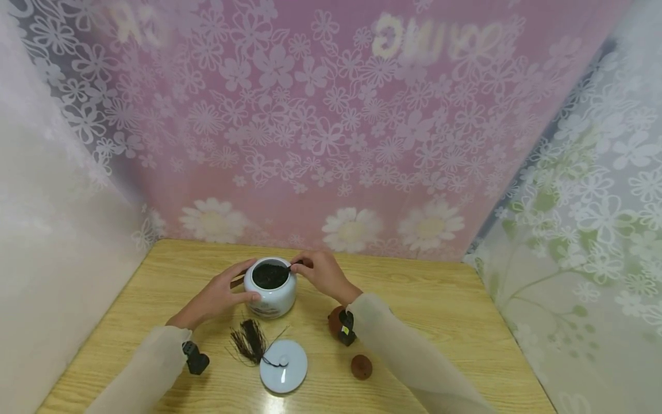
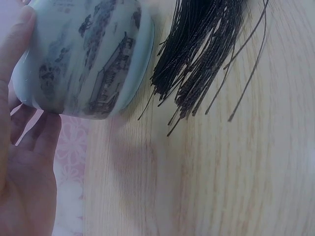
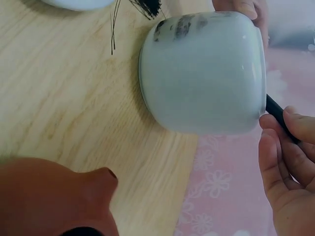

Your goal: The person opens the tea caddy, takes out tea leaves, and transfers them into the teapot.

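A white porcelain jar with a painted landscape stands on the table, its mouth uncovered. Dark loose leaves, like tea, fill much of it. My left hand holds the jar from the left, thumb at the near side and fingers around the far side. At the right of the rim, my right hand pinches a thin black handle between thumb and fingers. The handle slants over the rim into the jar; the tool's far end cannot be made out among the leaves.
In front of the jar lie its white lid and a dark tassel corded to the knob. A brown clay teapot sits below my right wrist, partly covered by it. Nearer is a small round brown lid. Patterned cloth walls enclose the table.
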A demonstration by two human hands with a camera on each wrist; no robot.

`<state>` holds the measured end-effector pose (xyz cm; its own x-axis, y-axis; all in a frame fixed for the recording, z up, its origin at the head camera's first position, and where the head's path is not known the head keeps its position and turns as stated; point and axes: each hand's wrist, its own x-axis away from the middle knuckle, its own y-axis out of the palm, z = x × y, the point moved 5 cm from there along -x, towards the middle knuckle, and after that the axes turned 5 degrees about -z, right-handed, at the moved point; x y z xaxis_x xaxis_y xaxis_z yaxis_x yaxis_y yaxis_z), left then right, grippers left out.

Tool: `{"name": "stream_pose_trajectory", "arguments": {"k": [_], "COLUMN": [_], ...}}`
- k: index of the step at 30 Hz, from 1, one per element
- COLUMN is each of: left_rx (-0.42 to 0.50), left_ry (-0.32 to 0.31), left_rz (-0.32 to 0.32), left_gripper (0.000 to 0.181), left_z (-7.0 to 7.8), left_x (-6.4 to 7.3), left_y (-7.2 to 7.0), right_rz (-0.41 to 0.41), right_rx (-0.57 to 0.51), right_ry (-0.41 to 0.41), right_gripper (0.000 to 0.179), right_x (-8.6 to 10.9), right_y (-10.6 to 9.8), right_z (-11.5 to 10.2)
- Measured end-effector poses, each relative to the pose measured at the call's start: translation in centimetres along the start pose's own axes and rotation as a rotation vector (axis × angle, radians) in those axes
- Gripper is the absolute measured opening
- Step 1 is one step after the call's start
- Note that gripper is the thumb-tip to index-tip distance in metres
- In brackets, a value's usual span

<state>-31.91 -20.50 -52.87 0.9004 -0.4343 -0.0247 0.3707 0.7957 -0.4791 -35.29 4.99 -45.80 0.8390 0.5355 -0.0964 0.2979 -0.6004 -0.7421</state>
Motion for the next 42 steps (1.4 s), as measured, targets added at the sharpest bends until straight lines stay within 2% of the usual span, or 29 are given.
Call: {"name": "stream_pose_trajectory", "arguments": {"k": [9,16,19,27,36,42], "left_rx": [-0.024,-0.006,-0.017,-0.028,-0.012,-0.006], "left_ry": [0.032,0.008,0.017,0.001,-0.001,-0.005], "left_rz": [0.007,0.01,0.007,0.005,0.004,0.005], "left_gripper": [0.097,0.1,0.099,0.101,0.102,0.103], "left_z": [0.1,0.1,0.1,0.0,-0.4,-0.2], "left_x": [0.1,-0.1,-0.1,-0.1,0.0,0.0], "left_y": [0.0,0.0,0.0,0.1,0.1,0.1], "right_rz": [0.038,0.058,0.078,0.111,0.162,0.175], "right_rx": [-0.098,-0.164,-0.176,-0.247,-0.34,-0.371], "right_ry": [0.017,0.035,0.028,0.018,0.051,0.011], "right_gripper": [0.019,0.021,0.019,0.022,0.022,0.026], "right_x": [0.4,1.0,1.2,2.1,3.0,3.6], "right_y": [-0.5,-1.6,-2.0,-2.3,-2.8,-3.7], "right_z": [1.1,1.8,2.1,3.2,4.5,5.2]}}
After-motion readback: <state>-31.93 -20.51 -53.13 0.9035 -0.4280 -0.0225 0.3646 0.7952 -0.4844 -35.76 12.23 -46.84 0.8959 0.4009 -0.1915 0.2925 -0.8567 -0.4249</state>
